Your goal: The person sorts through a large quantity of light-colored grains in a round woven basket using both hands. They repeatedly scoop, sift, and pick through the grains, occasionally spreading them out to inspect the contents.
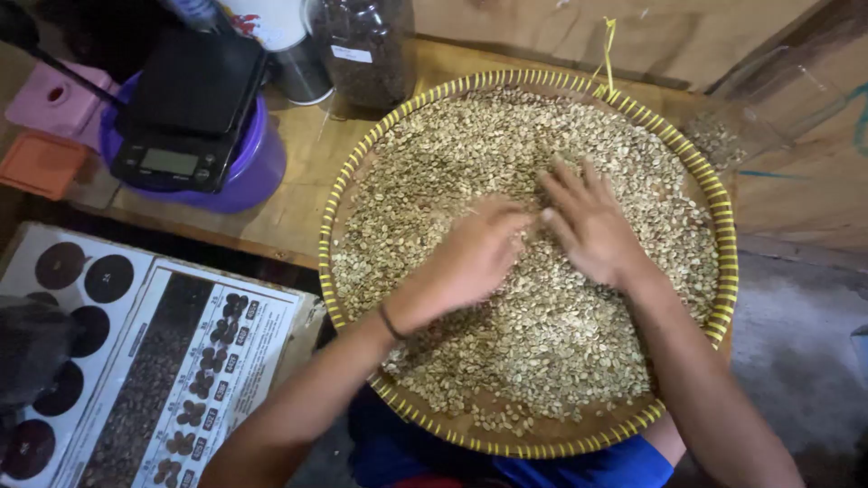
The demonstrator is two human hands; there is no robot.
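A wide round woven tray [719,271] with a yellow-striped rim fills the right and middle of the view, resting partly on a wooden table [298,194] and partly over the person's lap. It carries a shallow bed of pale green beans [506,352], spread almost to the rim, with bare weave showing at the near edge and the far left.

Both hands work at the tray's centre. The left hand [475,258] lies palm down with its fingers curled loosely into the beans; whether it pinches any is hard to tell, since the fingertips are blurred. The right hand [588,226] lies flat with its fingers spread open on the beans, gripping nothing. The 2 hands touch at the fingertips.

The step in hand looks like sorting through the beans. The next move likely calls for light, shallow sweeps, so that nothing spills over the low rim.

Open room lies mostly inside the tray, to the right and near side. To the far left a black scale [185,113] sits on a purple tub [258,167], near the rim, and a printed chart [154,370] lies at the near left.
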